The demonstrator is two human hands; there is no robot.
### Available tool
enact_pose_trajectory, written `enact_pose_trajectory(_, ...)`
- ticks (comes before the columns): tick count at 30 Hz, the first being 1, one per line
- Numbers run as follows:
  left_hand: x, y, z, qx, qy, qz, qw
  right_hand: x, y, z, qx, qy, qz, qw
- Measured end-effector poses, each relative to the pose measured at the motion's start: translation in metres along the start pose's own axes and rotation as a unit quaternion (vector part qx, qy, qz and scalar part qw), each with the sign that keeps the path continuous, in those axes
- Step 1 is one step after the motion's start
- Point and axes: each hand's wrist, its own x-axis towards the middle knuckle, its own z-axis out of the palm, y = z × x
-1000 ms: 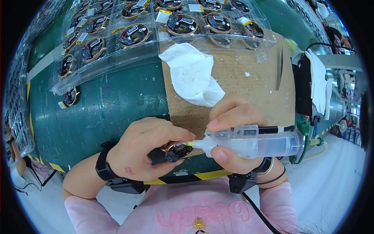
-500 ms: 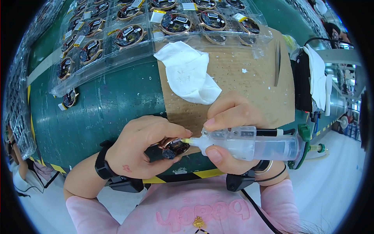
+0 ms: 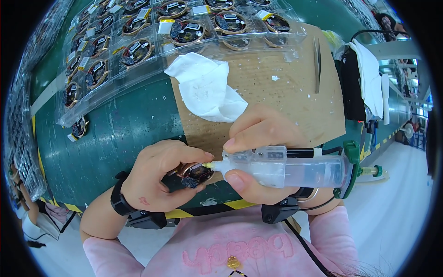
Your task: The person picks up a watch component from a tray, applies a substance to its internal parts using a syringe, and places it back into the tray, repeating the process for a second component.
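My left hand (image 3: pixel 159 175) grips a round watch case (image 3: pixel 199 171) by its rim, between thumb and fingers. The case has a gold-coloured edge, dark electronics inside and a black mesh-like patch at its lower left. My right hand (image 3: pixel 260 134) is wrapped round a dispensing syringe (image 3: pixel 314 171) with a clear barrel, whitish contents and a green end cap. Its yellow needle tip (image 3: pixel 208 165) points left and meets the upper part of the case; whether it touches, I cannot tell. Just beyond the hands lies a crumpled white cloth (image 3: pixel 203 87).
Clear plastic trays (image 3: pixel 115 69) of similar watch cases with small batteries fill the far left. One loose watch case (image 3: pixel 80 127) lies by the tray corner. Tweezers (image 3: pixel 317 64) rest on a brown cardboard sheet (image 3: pixel 286 101). Black and white cloths (image 3: pixel 364 83) hang at the right.
The whole view has shifted a little, so the trays, cloth and both hands appear further left. The syringe tip stays at the watch case, and both hands keep their holds.
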Motion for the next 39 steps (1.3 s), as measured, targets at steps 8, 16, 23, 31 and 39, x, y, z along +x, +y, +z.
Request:
enact_pose_trajectory(8,-0.0003,-0.0001,0.0005,0.006,0.009,-0.012,1.000,-0.0008,-0.0001,0.0025,0.004,0.017,0.003,1.000)
enact_pose_trajectory(16,-0.0001,0.0018,0.0013,0.001,0.018,-0.036,0.999,-0.0019,0.0018,0.0022,-0.011,0.025,-0.012,1.000)
enact_pose_trajectory(23,-0.0038,0.0015,0.0047,-0.001,0.039,-0.056,0.998,-0.0032,0.0035,0.0032,-0.045,0.020,-0.045,0.998)
enact_pose_trajectory(31,-0.0032,-0.0009,0.0035,0.009,0.043,-0.042,0.998,-0.0046,0.0030,0.0038,-0.104,-0.002,-0.070,0.992)
enact_pose_trajectory(39,-0.0073,-0.0019,0.0047,0.014,0.052,-0.056,0.997,-0.0071,-0.0055,0.0071,-0.126,-0.023,-0.030,0.991)
